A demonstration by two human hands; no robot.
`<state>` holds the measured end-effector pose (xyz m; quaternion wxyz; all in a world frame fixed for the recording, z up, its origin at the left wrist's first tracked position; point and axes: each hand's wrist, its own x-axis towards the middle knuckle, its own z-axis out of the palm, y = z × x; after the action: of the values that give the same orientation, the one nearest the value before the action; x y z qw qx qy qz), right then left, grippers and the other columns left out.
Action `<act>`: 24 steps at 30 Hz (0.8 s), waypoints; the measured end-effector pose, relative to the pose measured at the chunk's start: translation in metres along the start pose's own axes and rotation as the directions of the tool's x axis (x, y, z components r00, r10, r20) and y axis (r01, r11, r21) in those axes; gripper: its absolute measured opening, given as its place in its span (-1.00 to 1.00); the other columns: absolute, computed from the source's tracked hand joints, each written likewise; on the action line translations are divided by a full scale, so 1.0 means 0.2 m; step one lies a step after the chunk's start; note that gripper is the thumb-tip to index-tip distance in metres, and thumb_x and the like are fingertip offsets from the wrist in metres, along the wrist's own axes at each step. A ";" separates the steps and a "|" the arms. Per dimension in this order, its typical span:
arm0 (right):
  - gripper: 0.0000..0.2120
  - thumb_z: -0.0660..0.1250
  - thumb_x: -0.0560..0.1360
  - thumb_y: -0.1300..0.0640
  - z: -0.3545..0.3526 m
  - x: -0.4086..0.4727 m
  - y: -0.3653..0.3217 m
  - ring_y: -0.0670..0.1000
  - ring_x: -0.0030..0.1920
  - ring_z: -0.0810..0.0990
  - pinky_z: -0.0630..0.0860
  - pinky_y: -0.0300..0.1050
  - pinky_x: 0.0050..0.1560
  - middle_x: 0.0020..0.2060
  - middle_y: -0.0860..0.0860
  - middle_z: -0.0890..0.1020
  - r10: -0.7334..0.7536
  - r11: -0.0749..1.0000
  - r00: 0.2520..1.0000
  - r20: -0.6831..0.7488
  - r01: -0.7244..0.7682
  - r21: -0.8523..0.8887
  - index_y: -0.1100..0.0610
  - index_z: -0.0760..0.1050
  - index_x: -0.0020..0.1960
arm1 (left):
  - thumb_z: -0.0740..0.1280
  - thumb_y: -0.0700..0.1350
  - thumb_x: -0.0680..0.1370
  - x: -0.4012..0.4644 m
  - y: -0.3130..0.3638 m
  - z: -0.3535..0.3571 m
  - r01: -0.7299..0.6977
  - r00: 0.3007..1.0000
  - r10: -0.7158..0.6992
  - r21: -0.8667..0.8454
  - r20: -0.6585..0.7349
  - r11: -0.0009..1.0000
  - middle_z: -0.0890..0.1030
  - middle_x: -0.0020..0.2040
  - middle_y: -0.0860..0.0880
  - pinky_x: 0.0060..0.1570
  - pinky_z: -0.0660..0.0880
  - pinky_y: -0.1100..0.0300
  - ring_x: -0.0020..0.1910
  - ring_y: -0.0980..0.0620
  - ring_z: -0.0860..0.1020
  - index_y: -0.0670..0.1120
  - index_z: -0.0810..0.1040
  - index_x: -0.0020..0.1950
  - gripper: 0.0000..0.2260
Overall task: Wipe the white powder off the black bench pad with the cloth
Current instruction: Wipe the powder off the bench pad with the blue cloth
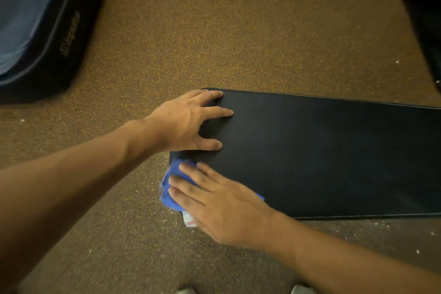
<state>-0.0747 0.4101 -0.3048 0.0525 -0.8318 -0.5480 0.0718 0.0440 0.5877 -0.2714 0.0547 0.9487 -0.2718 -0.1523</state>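
My left hand [188, 124] lies flat, fingers spread, on the long black padded bench pad [322, 157]. My right hand [222, 207] presses the crumpled blue cloth [170, 188] flat-palmed against the pad's near corner.

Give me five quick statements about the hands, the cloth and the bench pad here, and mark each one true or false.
1. The right hand presses flat on the blue cloth. True.
2. The cloth sits at the far end of the black bench pad. False: it lies at the pad's near left corner, hanging over the edge.
3. The left hand rests open on the pad, fingers spread. True.
4. The left hand grips the cloth. False: it touches only the pad, apart from the cloth.
5. The pad is thickly coated in white powder. False: its surface looks almost entirely black; white specks lie on the floor.
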 end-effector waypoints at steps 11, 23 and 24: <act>-0.42 0.13 0.63 0.04 0.01 -0.12 0.06 0.21 0.60 -0.03 -0.03 0.16 0.56 0.59 0.15 0.16 0.154 0.988 0.987 -0.052 -0.153 0.024 0.22 0.12 0.58 | 0.16 0.49 0.35 -0.01 -0.01 0.01 -0.010 1.000 0.009 -0.007 -0.026 1.000 0.31 0.57 -0.10 0.53 0.18 0.04 0.52 -0.13 0.30 0.18 0.40 0.51 -0.22; -0.43 0.12 0.59 0.11 -0.01 -0.29 0.21 0.22 0.59 0.03 0.09 0.21 0.53 0.57 0.15 0.21 0.433 0.901 0.892 -0.132 -0.426 0.079 0.23 0.17 0.57 | 0.16 0.53 0.35 -0.01 -0.02 0.01 0.001 1.000 0.000 -0.012 0.020 1.000 0.27 0.59 -0.08 0.55 0.18 -0.01 0.54 -0.11 0.27 0.22 0.35 0.53 -0.21; -0.43 0.13 0.60 0.12 0.01 -0.29 0.16 0.22 0.60 -0.01 0.04 0.21 0.55 0.58 0.15 0.18 0.402 0.916 0.908 -0.119 -0.395 0.076 0.23 0.13 0.58 | 0.15 0.53 0.35 0.00 -0.02 0.01 -0.003 1.000 0.003 -0.017 0.021 1.000 0.27 0.59 -0.08 0.55 0.19 -0.03 0.54 -0.12 0.27 0.22 0.35 0.53 -0.20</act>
<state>-0.0690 0.3440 -0.3092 0.0936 -0.9274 -0.3601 0.0397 0.0446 0.5912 -0.2738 0.0600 0.9461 -0.2723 -0.1645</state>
